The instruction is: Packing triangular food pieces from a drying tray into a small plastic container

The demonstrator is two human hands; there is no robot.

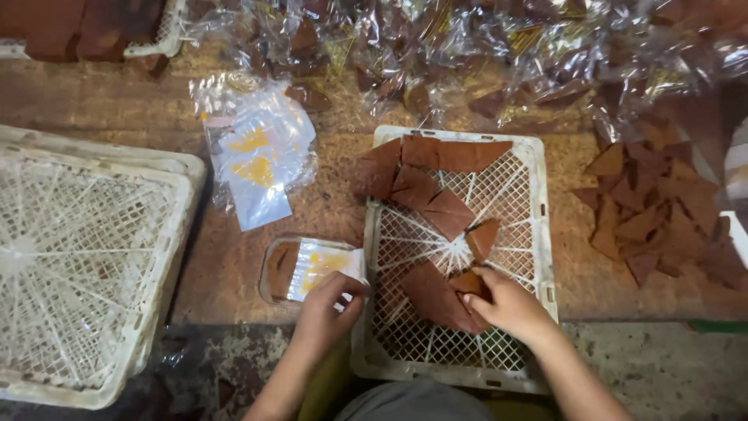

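Note:
My left hand (329, 312) pinches the near edge of a clear plastic bag with a yellow print (318, 267), which lies over a small clear tray (274, 269) beside the crate. My right hand (506, 304) grips a brown triangular cake slice (468, 284) at the near part of a white lattice crate (538, 234). Several more brown triangular slices (428, 183) lie in the far half of that crate.
A large white lattice crate (86, 257) stands upside down at the left. A pile of clear printed bags (257, 152) lies behind the small tray. Bagged slices (467, 54) fill the back. Loose brown triangles (650, 210) are heaped at the right.

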